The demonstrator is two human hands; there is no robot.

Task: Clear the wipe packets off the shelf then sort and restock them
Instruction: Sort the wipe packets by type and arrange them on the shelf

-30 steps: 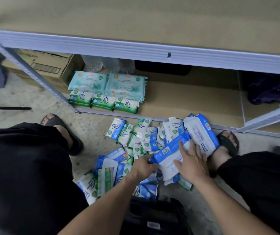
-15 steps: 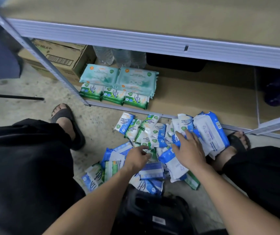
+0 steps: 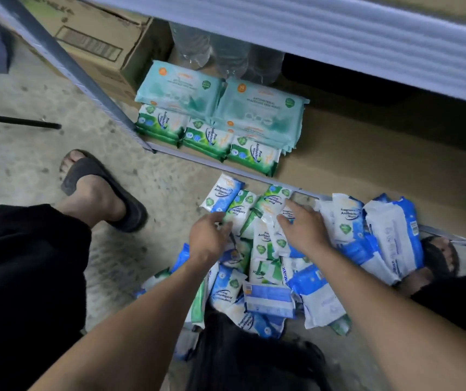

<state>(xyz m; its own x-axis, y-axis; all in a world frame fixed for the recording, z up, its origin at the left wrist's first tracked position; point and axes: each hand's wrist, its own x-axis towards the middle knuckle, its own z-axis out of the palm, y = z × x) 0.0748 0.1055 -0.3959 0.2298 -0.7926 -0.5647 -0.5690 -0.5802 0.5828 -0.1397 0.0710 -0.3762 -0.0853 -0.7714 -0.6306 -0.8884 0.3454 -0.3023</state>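
Squatting; black bag lying nearest, touching the near end of the pile of mixed packets on the floor.

Both hands working the pile's far half. Left hand is curling its fingers at the edge of a small green packet; cannot tell if it is actually gripping, as the back of the hand hides the fingertips. Right hand is lying slack and flat on the packets just beside it, fingers straight, holding nothing.

The green packet is lying just ahead of the left hand, its long axis pointing away toward the shelf and leaning right. The left hand is the nearer one. Larger blue packs are crowding the right flank.

Beyond the pile, the rail is forming a low lip to lift over. A green row is sitting just behind it, on the left, with teal packs behind. Bare board is running wide to the right of the row: likely the open room for restocking. The beam overhead is limiting headroom.
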